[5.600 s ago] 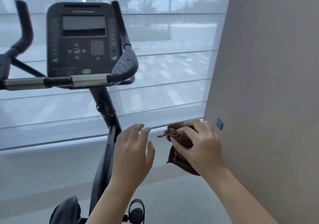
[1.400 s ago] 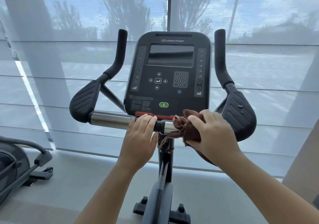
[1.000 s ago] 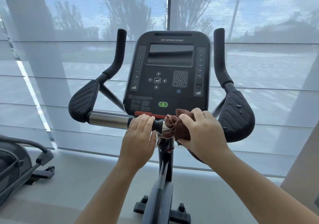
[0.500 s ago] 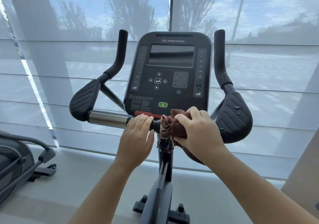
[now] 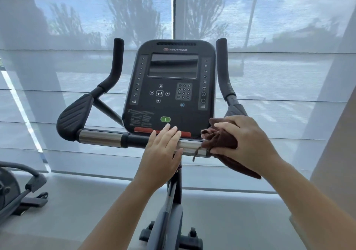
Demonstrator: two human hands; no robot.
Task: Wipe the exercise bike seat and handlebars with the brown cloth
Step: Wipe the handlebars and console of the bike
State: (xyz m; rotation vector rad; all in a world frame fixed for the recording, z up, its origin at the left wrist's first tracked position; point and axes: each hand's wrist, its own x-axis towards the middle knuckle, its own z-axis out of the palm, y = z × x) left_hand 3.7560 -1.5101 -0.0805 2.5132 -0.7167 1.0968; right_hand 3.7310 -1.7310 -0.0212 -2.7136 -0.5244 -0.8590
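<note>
The exercise bike's handlebar (image 5: 102,138) runs across the middle as a bar of chrome and black sections, with black upright horns at both ends. My right hand (image 5: 248,140) grips the bunched brown cloth (image 5: 219,138) and presses it on the bar's right end, over the right elbow pad. My left hand (image 5: 163,151) lies on the bar's middle with its fingers draped over the top, just left of the cloth. The seat is out of view.
The black console (image 5: 171,88) stands right behind the bar. A blind-covered window (image 5: 279,67) fills the background. The bike's post and base (image 5: 169,221) drop below my hands. Another machine (image 5: 15,190) sits at the lower left, and a wall (image 5: 339,153) closes the right.
My right hand has slid the cloth to the right along the bar, uncovering the chrome section. My left hand has shifted slightly right and loosened on the bar.
</note>
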